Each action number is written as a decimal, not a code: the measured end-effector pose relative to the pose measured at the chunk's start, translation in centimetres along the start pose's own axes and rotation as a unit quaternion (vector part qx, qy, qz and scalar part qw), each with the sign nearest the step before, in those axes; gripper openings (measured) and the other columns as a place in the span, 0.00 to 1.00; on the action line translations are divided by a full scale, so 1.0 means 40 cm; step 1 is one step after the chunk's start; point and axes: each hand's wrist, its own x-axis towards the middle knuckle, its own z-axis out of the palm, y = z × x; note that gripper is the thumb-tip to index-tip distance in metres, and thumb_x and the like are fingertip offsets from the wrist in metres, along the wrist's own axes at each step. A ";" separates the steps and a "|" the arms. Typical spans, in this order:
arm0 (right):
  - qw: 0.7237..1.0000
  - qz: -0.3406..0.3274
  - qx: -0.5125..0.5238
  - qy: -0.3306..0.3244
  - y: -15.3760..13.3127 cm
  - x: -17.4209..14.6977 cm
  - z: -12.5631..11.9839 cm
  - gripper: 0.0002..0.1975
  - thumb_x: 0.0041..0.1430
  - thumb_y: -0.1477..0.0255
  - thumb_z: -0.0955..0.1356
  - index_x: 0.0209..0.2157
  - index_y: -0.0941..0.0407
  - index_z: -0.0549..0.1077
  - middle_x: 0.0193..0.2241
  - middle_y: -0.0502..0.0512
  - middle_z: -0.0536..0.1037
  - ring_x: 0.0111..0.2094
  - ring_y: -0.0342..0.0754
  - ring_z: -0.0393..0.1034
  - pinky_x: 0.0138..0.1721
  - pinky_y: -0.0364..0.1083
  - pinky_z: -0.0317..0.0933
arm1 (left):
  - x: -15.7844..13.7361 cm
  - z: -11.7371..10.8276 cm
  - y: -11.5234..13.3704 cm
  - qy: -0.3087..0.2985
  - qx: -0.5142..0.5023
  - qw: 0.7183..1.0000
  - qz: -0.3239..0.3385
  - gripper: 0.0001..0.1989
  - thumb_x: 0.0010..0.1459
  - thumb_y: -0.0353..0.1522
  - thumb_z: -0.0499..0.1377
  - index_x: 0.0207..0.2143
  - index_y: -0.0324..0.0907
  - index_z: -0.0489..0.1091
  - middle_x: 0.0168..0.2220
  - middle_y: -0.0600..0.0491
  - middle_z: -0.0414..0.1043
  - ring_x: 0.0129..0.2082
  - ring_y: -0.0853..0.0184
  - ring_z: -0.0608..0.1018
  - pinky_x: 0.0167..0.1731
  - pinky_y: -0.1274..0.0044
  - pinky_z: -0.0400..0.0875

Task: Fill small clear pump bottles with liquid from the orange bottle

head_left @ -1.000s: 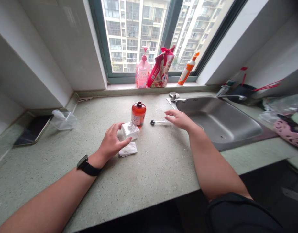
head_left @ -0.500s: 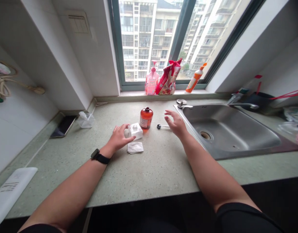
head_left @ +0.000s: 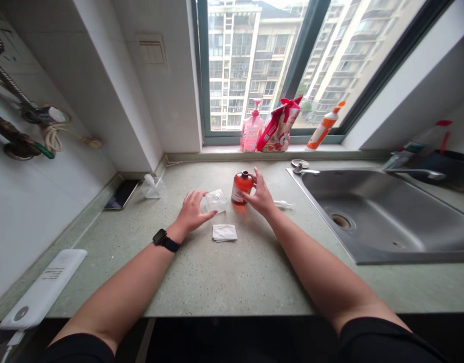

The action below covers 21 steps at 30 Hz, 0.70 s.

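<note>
My left hand [head_left: 194, 212], a black watch on its wrist, grips a clear square bottle [head_left: 217, 200] standing on the counter, thumb in front and fingers behind. Just right of it stands an amber bottle [head_left: 240, 187] with a pale label and an uncapped neck. My right hand [head_left: 261, 194] is wrapped round that bottle's right side. Behind the right wrist lies a clear pump top [head_left: 283, 204], partly hidden. A folded white tissue [head_left: 224, 233] rests in front of the square bottle.
A steel sink [head_left: 352, 252] with a tap is at the right. Along the windowsill stand a pink pump bottle [head_left: 252, 131], a red bag [head_left: 279, 128] and an orange-white bottle [head_left: 324, 128]. At left are a phone [head_left: 122, 194], a crumpled plastic piece [head_left: 152, 186] and a white power bank [head_left: 46, 287].
My right hand has moved left from near the pump top and closed round the amber bottle. My left hand stays at the square bottle. The view has shifted left.
</note>
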 end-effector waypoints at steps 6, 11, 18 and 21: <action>1.000 0.022 -0.010 -0.016 0.017 -0.036 0.022 0.49 0.54 0.57 0.78 0.72 0.50 0.59 0.63 0.66 0.77 0.59 0.63 0.77 0.62 0.64 0.70 | -0.008 0.025 -0.036 -0.004 -0.062 0.998 -0.020 0.31 0.60 0.45 0.71 0.61 0.47 0.70 0.56 0.46 0.75 0.58 0.51 0.78 0.61 0.61 0.72; 0.997 0.023 -0.074 -0.005 -0.006 -0.045 0.021 0.37 0.52 0.58 0.78 0.61 0.52 0.69 0.53 0.64 0.83 0.52 0.63 0.80 0.54 0.61 0.74 | -0.011 0.028 -0.046 -0.007 -0.093 0.995 -0.044 0.39 0.57 0.47 0.74 0.66 0.46 0.66 0.59 0.43 0.75 0.61 0.49 0.77 0.62 0.58 0.71; 0.995 -0.029 -0.097 0.004 -0.004 -0.046 0.021 0.36 0.52 0.55 0.78 0.59 0.51 0.69 0.50 0.62 0.83 0.48 0.62 0.80 0.50 0.60 0.74 | -0.017 0.017 -0.035 -0.015 -0.102 0.994 -0.042 0.30 0.59 0.46 0.73 0.59 0.47 0.70 0.59 0.44 0.77 0.62 0.48 0.78 0.64 0.54 0.69; 0.990 -0.089 -0.106 0.022 0.000 -0.045 0.021 0.37 0.52 0.55 0.79 0.60 0.52 0.69 0.52 0.63 0.82 0.51 0.64 0.79 0.53 0.62 0.73 | -0.019 0.015 -0.029 0.004 -0.102 0.995 -0.023 0.29 0.58 0.45 0.73 0.57 0.46 0.70 0.57 0.45 0.78 0.60 0.49 0.79 0.63 0.56 0.71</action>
